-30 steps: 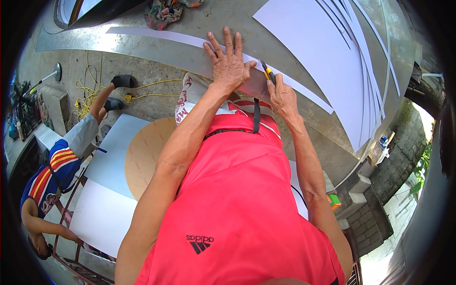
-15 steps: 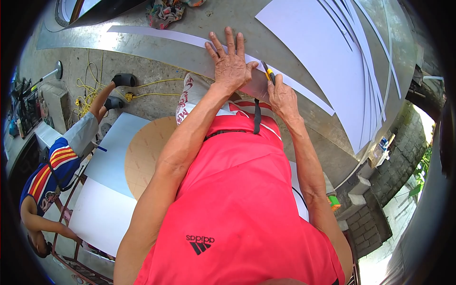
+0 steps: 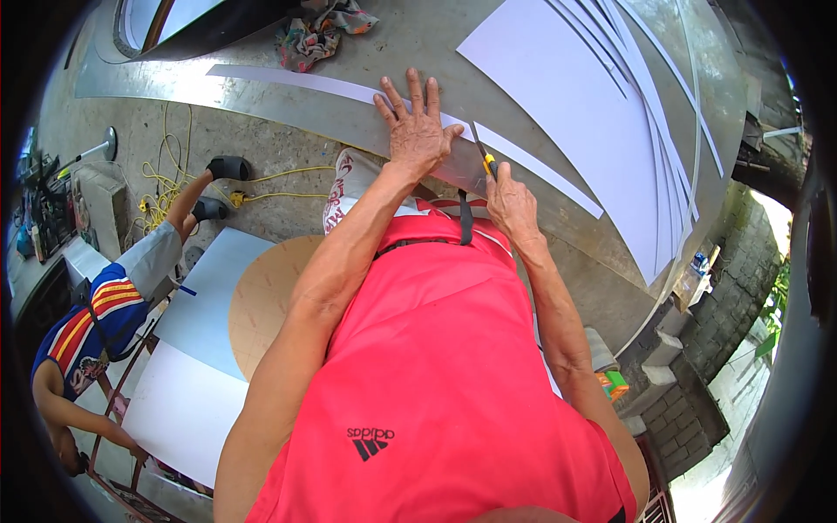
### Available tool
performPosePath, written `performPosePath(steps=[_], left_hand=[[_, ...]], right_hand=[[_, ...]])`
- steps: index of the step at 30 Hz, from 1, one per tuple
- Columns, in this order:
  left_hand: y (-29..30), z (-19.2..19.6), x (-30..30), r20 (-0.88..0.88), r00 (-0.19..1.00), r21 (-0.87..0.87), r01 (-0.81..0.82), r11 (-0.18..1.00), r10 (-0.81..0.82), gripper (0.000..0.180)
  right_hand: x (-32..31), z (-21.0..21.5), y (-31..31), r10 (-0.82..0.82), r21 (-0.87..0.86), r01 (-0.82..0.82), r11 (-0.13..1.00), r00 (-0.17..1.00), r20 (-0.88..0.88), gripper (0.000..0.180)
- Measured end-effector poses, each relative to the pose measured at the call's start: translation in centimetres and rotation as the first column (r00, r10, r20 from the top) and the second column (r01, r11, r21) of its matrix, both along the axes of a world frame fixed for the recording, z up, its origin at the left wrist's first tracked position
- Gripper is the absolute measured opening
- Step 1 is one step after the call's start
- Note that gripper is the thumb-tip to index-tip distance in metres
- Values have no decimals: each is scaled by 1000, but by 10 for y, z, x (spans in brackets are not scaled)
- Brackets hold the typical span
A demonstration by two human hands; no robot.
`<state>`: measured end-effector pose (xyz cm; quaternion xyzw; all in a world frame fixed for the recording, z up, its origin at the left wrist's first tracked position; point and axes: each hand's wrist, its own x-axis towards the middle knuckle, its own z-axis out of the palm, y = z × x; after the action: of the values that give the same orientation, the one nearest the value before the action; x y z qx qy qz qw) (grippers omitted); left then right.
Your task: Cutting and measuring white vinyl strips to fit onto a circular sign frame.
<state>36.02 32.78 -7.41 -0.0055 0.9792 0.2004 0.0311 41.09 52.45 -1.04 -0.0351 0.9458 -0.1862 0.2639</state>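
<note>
A long, narrow white strip (image 3: 540, 167) lies along the near edge of a grey metal-topped table (image 3: 166, 83). My left hand (image 3: 417, 139) presses flat on the strip, its fingers spread and pointing away from me. Just to the right, my right hand (image 3: 513, 207) is wrapped round a yellow-and-black utility knife (image 3: 491, 166). Its long blade points away from me, over the strip beside my left thumb. I cannot tell whether the blade touches the strip.
Large white sheets (image 3: 567, 105) and cut strips lie on the table at the right. A crumpled patterned cloth (image 3: 309, 44) sits at the back. At the left, a person in a blue jersey (image 3: 96, 318) bends by white panels (image 3: 187, 410); a yellow cord (image 3: 283, 177) crosses the floor.
My right hand has drawn slightly toward me with the knife, and more of the blade shows. The left hand keeps its place on the strip. The whole view has shifted a little.
</note>
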Motion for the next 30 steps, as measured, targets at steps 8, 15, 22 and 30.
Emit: performPosePath(steps=[8, 15, 22, 30], left_hand=[[-58, 25, 9, -208, 943, 21, 269, 963, -259, 44], [-47, 29, 0, -246, 818, 106, 555, 825, -519, 15], [-46, 135, 4, -505, 732, -15, 523, 852, -458, 27], [-124, 210, -76, -632, 749, 403, 98, 910, 199, 51]], right_hand=[[-5, -9, 46, 84, 271, 87, 959, 823, -562, 57], [-38, 7, -27, 236, -184, -345, 920, 865, -442, 37], [-51, 15, -25, -33, -723, -97, 684, 986, -164, 18], [-106, 92, -97, -281, -866, 405, 294, 903, 327, 20]])
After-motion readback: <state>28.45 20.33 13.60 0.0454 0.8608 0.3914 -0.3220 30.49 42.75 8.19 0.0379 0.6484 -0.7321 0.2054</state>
